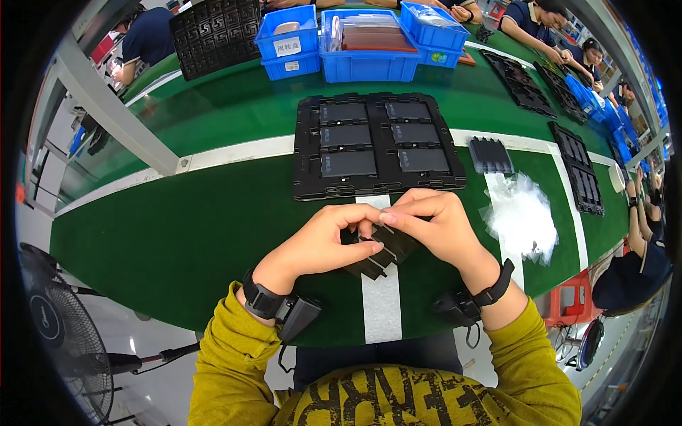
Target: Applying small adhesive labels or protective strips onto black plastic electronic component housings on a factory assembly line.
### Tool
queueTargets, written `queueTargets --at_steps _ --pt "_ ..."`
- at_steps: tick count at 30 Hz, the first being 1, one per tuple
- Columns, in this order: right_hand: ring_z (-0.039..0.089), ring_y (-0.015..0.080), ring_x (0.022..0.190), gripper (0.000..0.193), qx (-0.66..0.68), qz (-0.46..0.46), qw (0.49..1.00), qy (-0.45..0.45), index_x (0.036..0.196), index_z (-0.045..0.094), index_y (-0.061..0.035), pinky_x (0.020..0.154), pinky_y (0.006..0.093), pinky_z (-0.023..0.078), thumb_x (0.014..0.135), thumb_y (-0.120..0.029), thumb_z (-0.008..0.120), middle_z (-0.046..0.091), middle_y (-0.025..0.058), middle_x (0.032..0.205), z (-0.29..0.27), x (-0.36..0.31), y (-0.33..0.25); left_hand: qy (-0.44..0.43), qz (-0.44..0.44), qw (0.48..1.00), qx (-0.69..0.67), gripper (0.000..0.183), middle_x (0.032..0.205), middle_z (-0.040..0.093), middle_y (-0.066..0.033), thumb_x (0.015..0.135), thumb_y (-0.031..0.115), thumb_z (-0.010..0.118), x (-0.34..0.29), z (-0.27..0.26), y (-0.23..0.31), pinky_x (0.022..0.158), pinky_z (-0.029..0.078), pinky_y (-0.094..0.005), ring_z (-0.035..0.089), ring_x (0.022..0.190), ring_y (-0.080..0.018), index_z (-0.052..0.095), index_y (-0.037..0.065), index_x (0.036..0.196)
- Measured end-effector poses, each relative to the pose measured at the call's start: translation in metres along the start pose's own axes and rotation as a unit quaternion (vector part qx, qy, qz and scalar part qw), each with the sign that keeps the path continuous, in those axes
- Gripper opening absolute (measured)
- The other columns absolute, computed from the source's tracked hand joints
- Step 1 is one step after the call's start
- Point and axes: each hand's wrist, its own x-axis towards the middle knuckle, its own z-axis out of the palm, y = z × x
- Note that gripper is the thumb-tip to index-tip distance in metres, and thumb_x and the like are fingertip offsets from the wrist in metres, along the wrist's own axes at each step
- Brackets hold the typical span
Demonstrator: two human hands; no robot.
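Observation:
My left hand (320, 240) and my right hand (439, 226) meet over the near middle of the green table. The fingertips of both are pinched together, and whatever small thing is between them is too hidden to name. Right under the fingers is a black slotted block (388, 257) with thin light lines along its ribs, partly covered by my hands. Beyond them lies a black tray (305, 153) whose pockets hold several flat dark rectangular pieces (346, 135). A similar black ribbed block (490, 155) sits off to the right.
Clear crumpled film sheets (524, 219) are heaped right of my hand. Blue bins (369, 67) stand at the back, beside an upright black tray (215, 37). More black trays (577, 167) lie at right. A metal post (117, 106) rises at left; co-workers sit around.

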Motion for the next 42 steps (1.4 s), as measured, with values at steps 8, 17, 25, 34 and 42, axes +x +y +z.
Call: queueTargets --at_steps 8,17,25,34,42 --pt "0.046 0.0060 0.053 0.013 -0.081 0.037 0.994 0.061 0.074 0.063 0.0007 0.048 0.0222 0.037 0.077 -0.011 0.060 0.056 0.0015 0.058 -0.033 -0.007 0.006 -0.059 -0.067 0.996 -0.007 0.027 0.067 0.054 0.0006 0.071 0.012 0.067 -0.009 -0.014 0.002 0.055 0.038 -0.0218 0.048 0.062 -0.0064 0.056 0.002 0.094" --pt "0.054 0.0105 0.044 0.021 -0.330 0.257 0.885 0.202 0.087 0.059 0.0039 0.043 0.0229 0.041 0.071 -0.009 0.061 0.057 0.0075 0.052 -0.131 -0.060 0.028 -0.054 0.086 0.964 0.246 0.029 0.077 0.055 -0.0068 0.071 0.013 0.064 -0.006 -0.007 -0.003 0.064 0.039 -0.0284 0.052 0.069 -0.0188 0.057 0.004 0.098" --pt "0.059 0.0310 0.062 0.023 -0.496 0.214 0.823 0.173 0.087 0.056 0.0016 0.061 0.0371 0.045 0.069 -0.012 0.062 0.059 0.0162 0.063 -0.126 -0.053 0.006 0.020 0.081 0.921 0.381 0.067 0.088 0.040 -0.0105 0.061 0.030 0.073 -0.006 -0.011 -0.003 0.078 0.038 -0.0349 0.044 0.086 -0.0273 0.044 0.007 0.117" --pt "0.053 0.0091 0.060 0.019 -0.274 0.043 0.960 -0.028 0.079 0.057 0.0011 0.053 0.0245 0.042 0.078 -0.018 0.060 0.059 0.0043 0.067 -0.031 0.046 -0.026 0.067 0.114 0.902 0.410 0.079 0.094 0.042 -0.0122 0.047 0.037 0.080 -0.011 -0.024 -0.001 0.080 0.038 -0.0364 0.044 0.091 -0.0298 0.045 0.001 0.107" --pt "0.059 0.0329 0.076 0.037 -0.487 0.033 0.868 -0.088 0.079 0.055 0.0015 0.068 0.0395 0.046 0.072 -0.034 0.060 0.060 0.0197 0.077 0.045 0.119 0.010 0.320 0.095 0.851 0.405 0.019 0.072 0.047 -0.0106 0.072 0.011 0.062 -0.004 -0.051 -0.028 0.057 0.040 -0.0334 0.049 0.064 -0.0266 0.047 0.002 0.080"
